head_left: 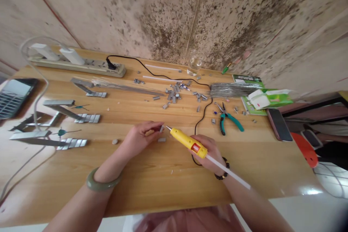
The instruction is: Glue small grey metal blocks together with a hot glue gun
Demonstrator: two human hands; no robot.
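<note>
My right hand [208, 152] is wrapped round a yellow hot glue gun [187, 141], its nozzle pointing left. A white glue stick [231, 174] sticks out of the gun's back end. Between thumb and fingertips, my left hand [140, 137] pinches a small grey block [161, 128] close to the nozzle tip; whether they touch I cannot tell. Just below those fingers, another small grey piece [161, 140] lies on the wooden table. A small round pale piece [115, 141] rests left of my left hand.
Pliers [227, 117] with teal handles lie at the right, near a phone [280, 125]. Further back are loose grey pieces [174, 94], a wire bundle [233, 90] and a glass [194, 66]. Folded grey stands [40, 137] and a power strip [81, 66] occupy the left. The gun's black cord [202, 116] crosses the table.
</note>
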